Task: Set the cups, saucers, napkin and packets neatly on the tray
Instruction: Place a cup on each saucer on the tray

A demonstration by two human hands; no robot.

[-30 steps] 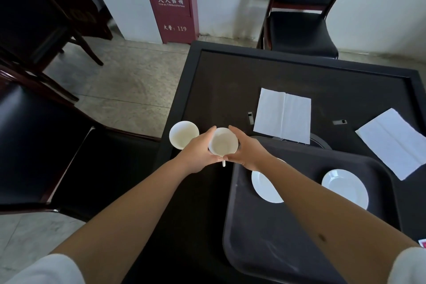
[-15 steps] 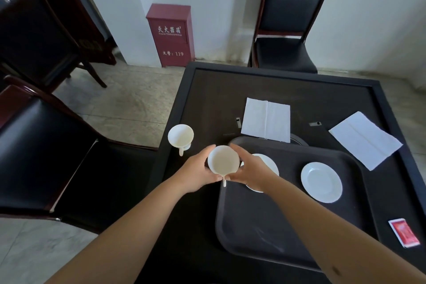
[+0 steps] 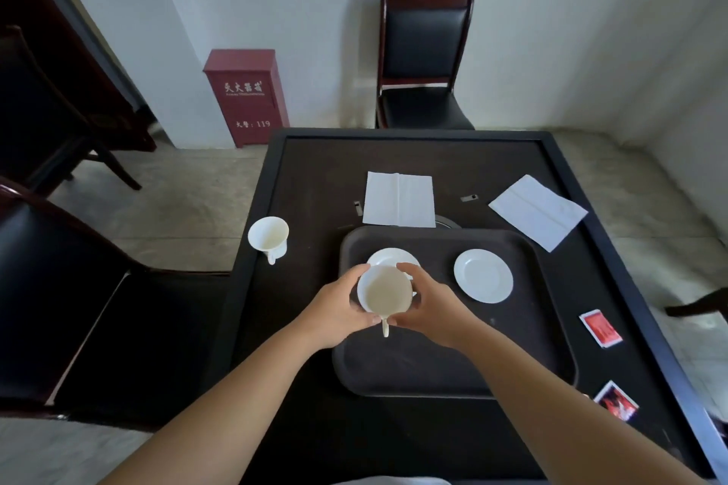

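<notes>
Since the earlier frame you've carried the held cup (image 3: 385, 294) rightward, off the bare table (image 3: 315, 185) and over the tray (image 3: 453, 358); it now sits above the near edge of the left saucer (image 3: 388, 257). Can't tell if the cup base touches the saucer yet.

Both hands are on it. Your left hand (image 3: 335, 307) wraps the cup's left side, grip closed round the wall w/ thumb at the near rim. Your right hand (image 3: 431, 307) mirrors that on the right side, grip also closed on the cup. Cup mouth faces up, inside looks empty, handle points toward you between the two thumbs.

Tray is dark, rounded corners, lying mid-table. On it: the left saucer, partly hidden by the cup, & a right saucer (image 3: 483, 276) fully in view, bare, well apart from your hands.

A second cup (image 3: 269, 235) stands upright at the table's left edge, off the tray, handle toward the near side.

Two white napkins are off the tray: one folded napkin (image 3: 398, 199) just beyond the tray's far edge, square to it; an angled napkin (image 3: 537, 211) at far right, turned diagonal.

Packets are on the table right of the tray: a red packet (image 3: 600, 328) level w/ your right hand, & a picture packet (image 3: 615, 402) nearer you, by the tray's near-right corner.

Beyond the table a black chair (image 3: 425, 59) stands against the wall, w/ a red cabinet (image 3: 246, 96) to its left.
</notes>
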